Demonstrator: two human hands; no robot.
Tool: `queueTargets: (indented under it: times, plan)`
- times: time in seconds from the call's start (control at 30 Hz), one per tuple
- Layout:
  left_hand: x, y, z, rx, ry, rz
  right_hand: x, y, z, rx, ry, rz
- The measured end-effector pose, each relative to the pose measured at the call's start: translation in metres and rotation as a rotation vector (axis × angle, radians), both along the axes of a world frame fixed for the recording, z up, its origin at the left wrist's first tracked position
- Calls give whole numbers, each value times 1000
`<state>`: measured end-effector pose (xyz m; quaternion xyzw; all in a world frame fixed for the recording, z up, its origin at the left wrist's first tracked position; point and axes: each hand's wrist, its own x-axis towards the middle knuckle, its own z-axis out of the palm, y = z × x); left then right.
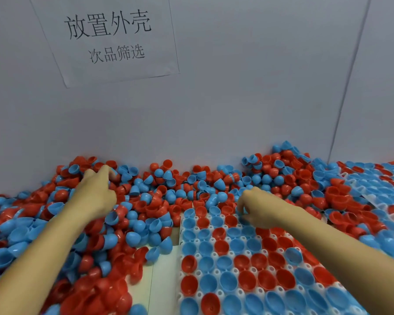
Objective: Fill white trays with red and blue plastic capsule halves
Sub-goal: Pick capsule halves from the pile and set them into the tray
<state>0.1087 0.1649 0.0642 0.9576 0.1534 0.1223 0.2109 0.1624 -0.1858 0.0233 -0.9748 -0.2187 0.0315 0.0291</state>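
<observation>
Two bare hands work a heap of red and blue capsule halves beside a white tray.

The left hand reaches to about eleven o'clock, its fingers sunk in the loose pile of capsule halves; whether they hold anything I cannot tell. The right hand hovers at one o'clock over the far edge of the near white tray, fingers curled and pinching what looks like a blue half. That tray sits at five o'clock on the desk, most pockets filled with mixed colours. A second tray lies at three o'clock, also filled. The loose halves are far too many to count. One paper sign hangs on the wall at twelve o'clock.
</observation>
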Motion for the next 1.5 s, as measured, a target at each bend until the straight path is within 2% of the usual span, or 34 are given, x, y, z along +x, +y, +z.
queueTargets:
  times: [0.17,0.23,0.33,0.4,0.47,0.63,0.73,0.83,0.97,1.03,1.13,1.23,1.4,1.5]
  plan:
    - [16,30,3,393,260,62,1,-1,11,0,46,9]
    - [22,11,1,477,180,41,2,-4,17,63,23,0]
    - [37,-44,-11,286,-24,-264,0,-9,23,177,-39,5]
    - [56,-85,-24,168,1,-411,-4,-10,26,251,-43,22]
    - [81,-116,-38,158,67,-424,-9,-10,28,318,-42,50]
    - [130,-143,-64,318,351,-313,-13,-20,25,426,-43,86]
    - [138,-147,-69,324,448,-355,-11,-24,24,484,-46,91]
    - [135,-131,-69,239,298,-392,-11,-25,25,526,-26,102]
    - [132,-104,-58,-38,16,-209,-11,-27,25,556,-24,108]
    - [130,-93,-50,-80,-48,-166,-11,-28,25,566,-26,100]
    - [130,-80,-38,3,-68,-130,-9,-28,26,570,-27,82]
    - [132,-79,-30,233,121,-43,-8,-25,26,572,-32,74]
    - [143,-98,-46,304,419,-33,-7,-15,24,593,-32,82]
    - [144,-112,-62,332,334,-11,-4,-10,23,593,-25,88]
